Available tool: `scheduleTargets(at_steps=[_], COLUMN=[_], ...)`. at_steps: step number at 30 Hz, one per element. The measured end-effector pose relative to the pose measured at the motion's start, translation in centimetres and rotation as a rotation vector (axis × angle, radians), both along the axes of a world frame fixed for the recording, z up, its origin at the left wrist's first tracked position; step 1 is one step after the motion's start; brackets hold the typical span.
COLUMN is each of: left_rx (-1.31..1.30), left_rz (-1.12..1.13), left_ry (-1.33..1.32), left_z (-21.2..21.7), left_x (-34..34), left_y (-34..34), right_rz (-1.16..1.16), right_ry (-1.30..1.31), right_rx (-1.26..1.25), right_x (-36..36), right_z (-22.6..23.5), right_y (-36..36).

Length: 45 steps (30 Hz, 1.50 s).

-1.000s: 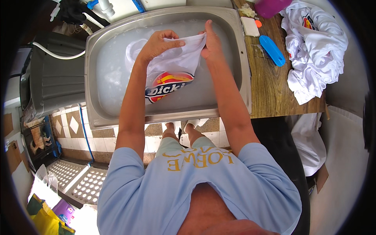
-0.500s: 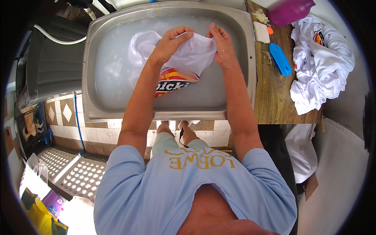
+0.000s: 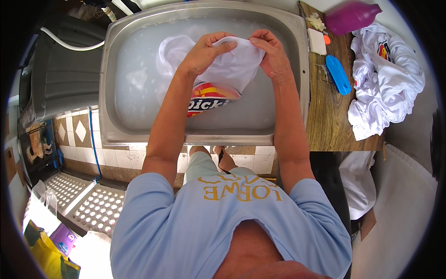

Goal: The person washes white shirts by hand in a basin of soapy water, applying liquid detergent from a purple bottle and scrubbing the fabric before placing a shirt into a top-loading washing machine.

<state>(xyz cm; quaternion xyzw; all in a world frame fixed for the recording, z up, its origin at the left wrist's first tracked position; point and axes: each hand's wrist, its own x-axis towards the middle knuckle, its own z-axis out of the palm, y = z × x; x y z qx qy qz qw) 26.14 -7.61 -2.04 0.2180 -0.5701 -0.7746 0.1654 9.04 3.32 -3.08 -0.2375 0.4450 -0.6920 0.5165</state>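
Observation:
A wet white shirt point(image 3: 232, 69) with a red, yellow and dark blue print is partly lifted out of cloudy water in a steel sink point(image 3: 106, 93). My left hand point(image 3: 204, 52) pinches its upper edge between thumb and fingers. A short way to the right, my right hand point(image 3: 272, 53) grips the same edge, with the fabric stretched between both hands. The printed part hangs at the water's surface. To the left, more of the white cloth lies bunched in the water.
On the wooden counter point(image 3: 325, 116) to the right are a blue brush point(image 3: 337, 74), a white block point(image 3: 317, 42), a purple bottle point(image 3: 353, 18) and a heap of white printed garments point(image 3: 388, 79). A dark grey bin point(image 3: 65, 69) with a white hose point(image 3: 69, 45) stands left of the sink.
The view has shifted slightly, so the sink and counter appear farther right. My right thumb and fingers have closed further over the shirt's edge; both hands keep hold of it.

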Motion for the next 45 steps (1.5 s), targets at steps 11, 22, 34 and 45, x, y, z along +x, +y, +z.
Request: scheduleTargets(at_steps=[11, 22, 34, 45], left_rx=[0.026, 0.181, -0.214, -0.203], left_rz=[0.040, 0.122, 0.263, 0.165], left_ry=[-0.001, 0.061, -0.033, -0.024], left_z=[0.2, -0.3, -1.1, -1.6], left_x=[0.2, 0.0, -0.9, -1.2], left_y=[0.0, 0.0, 1.0, 1.4], right_rz=[0.052, -0.211, -0.473, -0.492], right_ry=[-0.072, 0.554, 1.408, 1.347], right_rx=[-0.077, -0.114, -0.115, -0.041], right_x=[-0.4, 1.4, 2.4, 2.6], right_z=[0.5, 0.0, -1.1, -2.2], right_y=[0.2, -0.8, -1.5, -1.7])
